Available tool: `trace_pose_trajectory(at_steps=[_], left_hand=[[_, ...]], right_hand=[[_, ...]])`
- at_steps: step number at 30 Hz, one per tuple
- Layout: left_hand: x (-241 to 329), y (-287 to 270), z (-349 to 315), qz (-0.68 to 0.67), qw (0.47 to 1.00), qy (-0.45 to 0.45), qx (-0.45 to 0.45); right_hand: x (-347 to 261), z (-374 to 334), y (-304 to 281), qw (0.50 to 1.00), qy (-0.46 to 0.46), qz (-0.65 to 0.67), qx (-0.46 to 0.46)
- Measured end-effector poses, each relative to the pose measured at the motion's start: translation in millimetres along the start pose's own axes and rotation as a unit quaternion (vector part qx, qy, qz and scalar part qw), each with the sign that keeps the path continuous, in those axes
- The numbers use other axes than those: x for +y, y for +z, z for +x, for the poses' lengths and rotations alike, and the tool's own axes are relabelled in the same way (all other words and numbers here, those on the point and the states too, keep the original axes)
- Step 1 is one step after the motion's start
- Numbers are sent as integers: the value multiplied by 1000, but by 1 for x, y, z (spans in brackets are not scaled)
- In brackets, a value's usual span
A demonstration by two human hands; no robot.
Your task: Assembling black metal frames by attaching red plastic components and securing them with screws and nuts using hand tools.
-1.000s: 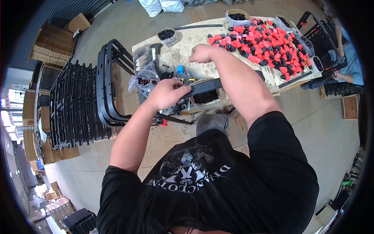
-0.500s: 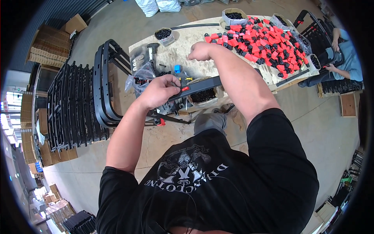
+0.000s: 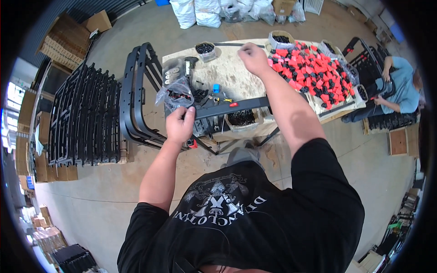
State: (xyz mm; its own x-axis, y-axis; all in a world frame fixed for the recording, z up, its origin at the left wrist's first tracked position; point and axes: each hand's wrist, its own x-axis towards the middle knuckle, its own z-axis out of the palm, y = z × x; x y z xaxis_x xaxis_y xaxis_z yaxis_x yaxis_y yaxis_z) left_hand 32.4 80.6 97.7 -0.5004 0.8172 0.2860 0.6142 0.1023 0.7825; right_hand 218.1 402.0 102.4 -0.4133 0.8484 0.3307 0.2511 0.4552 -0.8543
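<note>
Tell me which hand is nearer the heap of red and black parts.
Right. The right hand is just left of the heap of red and black parts; the left hand is much farther left, at the left end of the black bar.

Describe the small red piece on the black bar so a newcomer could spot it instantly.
Start at the pale worktable; along its near side runs a long black bar, its left end in the left hand. The small red piece is on the bar, right of that hand. It sits alone, unlike the heap of red and black parts on the worktable's right.
</note>
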Motion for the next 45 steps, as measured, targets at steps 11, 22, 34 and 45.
trace_pose_trajectory(at_steps=[11, 22, 34, 45], left_hand=[[32, -16, -62, -3, 997, 82, -3], [35, -3, -95, -56, 998, 15, -39], [328, 276, -62, -102, 953, 52, -280], [393, 559, -48, -160, 954, 22, -252]], right_hand=[[-3, -200, -207, 989, 111, -96, 19], [-9, -258, -225, 988, 123, 45, 86], [100, -246, -612, 926, 14, -157, 343], [187, -601, -592, 845, 409, -224, 260]])
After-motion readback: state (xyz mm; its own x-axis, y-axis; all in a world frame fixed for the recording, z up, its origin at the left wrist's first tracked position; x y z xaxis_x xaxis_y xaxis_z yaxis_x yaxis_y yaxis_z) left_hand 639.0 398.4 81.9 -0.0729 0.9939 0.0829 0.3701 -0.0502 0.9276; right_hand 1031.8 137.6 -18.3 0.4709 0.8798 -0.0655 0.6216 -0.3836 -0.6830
